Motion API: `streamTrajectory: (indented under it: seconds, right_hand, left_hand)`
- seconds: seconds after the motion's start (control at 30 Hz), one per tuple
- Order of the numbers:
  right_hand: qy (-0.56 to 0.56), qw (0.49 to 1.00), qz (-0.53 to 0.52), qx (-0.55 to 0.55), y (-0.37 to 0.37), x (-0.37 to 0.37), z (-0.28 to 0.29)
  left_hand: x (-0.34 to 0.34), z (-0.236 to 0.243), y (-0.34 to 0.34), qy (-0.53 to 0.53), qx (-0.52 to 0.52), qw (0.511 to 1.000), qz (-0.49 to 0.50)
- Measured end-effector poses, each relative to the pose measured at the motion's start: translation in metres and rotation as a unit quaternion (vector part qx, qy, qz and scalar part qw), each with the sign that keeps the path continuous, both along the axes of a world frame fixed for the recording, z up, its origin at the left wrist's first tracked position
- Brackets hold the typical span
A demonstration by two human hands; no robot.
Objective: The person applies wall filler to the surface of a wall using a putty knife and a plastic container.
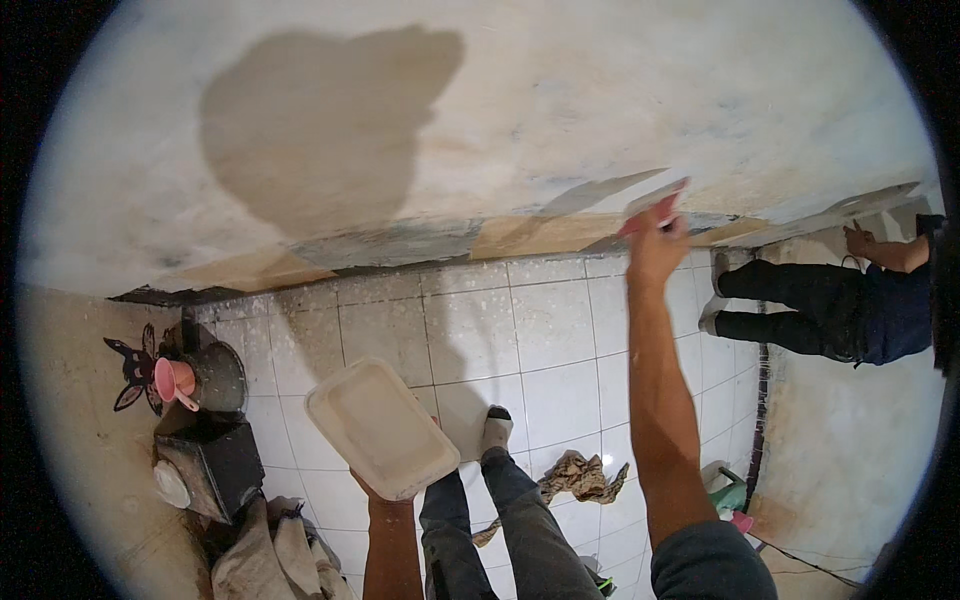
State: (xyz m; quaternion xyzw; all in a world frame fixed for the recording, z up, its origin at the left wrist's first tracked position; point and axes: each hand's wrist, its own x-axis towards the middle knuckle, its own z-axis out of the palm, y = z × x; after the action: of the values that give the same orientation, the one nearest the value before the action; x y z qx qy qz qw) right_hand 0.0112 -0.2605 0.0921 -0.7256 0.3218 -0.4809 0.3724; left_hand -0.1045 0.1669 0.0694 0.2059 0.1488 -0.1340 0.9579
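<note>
My left hand (378, 488) grips a shallow off-white rectangular tub (345, 405) from below, mostly hidden under it. The tub is tilted toward me; whether the pale colour inside is a paste or the bare bottom, I cannot tell. My right arm reaches far forward to the wall (560, 110). In its closed fingers, my right hand (660, 245) has a red and pale flat scraper (655, 207), held against the lower wall. Patchy cream and grey covers that wall, with tan patches (545, 235) along its foot.
Another person (830, 305) in dark clothes stands at the right, a hand near the wall. White tiles (555, 325) cover the floor. A crumpled patterned cloth (580, 478) lies near my feet. At left are a pink dipper (174, 380), a dark bucket (222, 378), a black box (225, 465) and sacks (260, 560).
</note>
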Motion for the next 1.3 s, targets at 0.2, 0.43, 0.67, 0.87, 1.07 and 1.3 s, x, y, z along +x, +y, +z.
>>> streamTrajectory:
  seconds: [0.2,0.43,0.67,0.87,1.07,1.3]
  right_hand:
    - [0.021,0.964,-0.093,-0.250,0.007,0.054,0.084]
    - [0.241,0.913,0.182,-0.272,0.121,0.062,-0.080]
    - [0.288,0.944,0.160,-0.021,0.094,-0.011,-0.148]
    - [0.087,0.987,0.033,0.128,-0.010,-0.022,-0.149]
    - [0.241,0.970,-0.029,-0.011,-0.014,0.021,-0.163]
    - [0.115,0.980,0.135,0.093,0.279,0.095,-0.163]
  left_hand:
    - [-0.001,0.012,0.009,0.011,-0.014,1.000,-0.025]
    - [0.000,-0.005,0.001,-0.041,-0.010,0.998,-0.042]
    - [-0.002,-0.026,0.017,-0.028,-0.005,0.999,-0.044]
    - [-0.008,-0.035,0.029,0.006,-0.034,0.997,-0.064]
    - [-0.013,-0.050,0.044,0.095,-0.067,0.993,-0.020]
    - [-0.016,-0.050,0.049,0.056,-0.128,0.989,-0.056]
